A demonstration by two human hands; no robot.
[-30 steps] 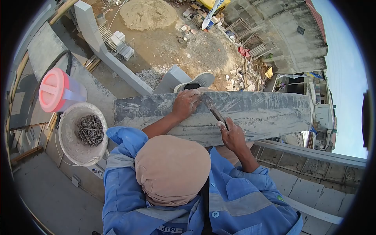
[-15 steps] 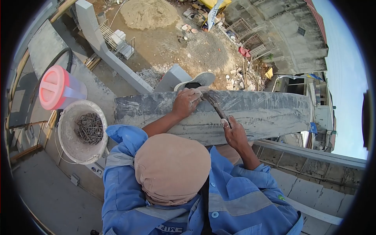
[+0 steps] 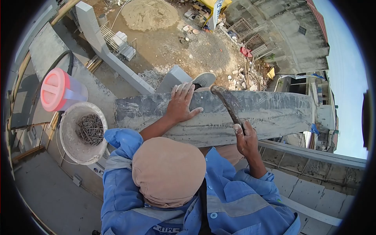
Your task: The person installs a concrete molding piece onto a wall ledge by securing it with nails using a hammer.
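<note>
A long grey board (image 3: pixel 270 113), smeared with pale dust, lies across in front of the body. My left hand (image 3: pixel 181 103) rests on its upper surface near the left half, fingers stretched towards the far edge and thumb spread out. In my right hand (image 3: pixel 246 141) is the handle of a dark hammer (image 3: pixel 228 102), fingers wrapped round it. Its head end hovers around the board's far edge, right of my left hand. Whitish dust coats both hands. To the left, a dirty white bucket (image 3: pixel 67 127) holds many nails (image 3: pixel 91 129).
A jug with a pink lid (image 3: pixel 54 89) stands behind the bucket on a concrete ledge (image 3: pixel 47 47). Beyond the board, a pale block column (image 3: pixel 175 76) rises. Far below lies a yard with a sand heap (image 3: pixel 150 15) and gravel (image 3: pixel 207 51).
My left hand has gone from closed fingers at the board's far edge to lying flat with fingers spread. My right hand and the hammer have shifted right, away from it.
</note>
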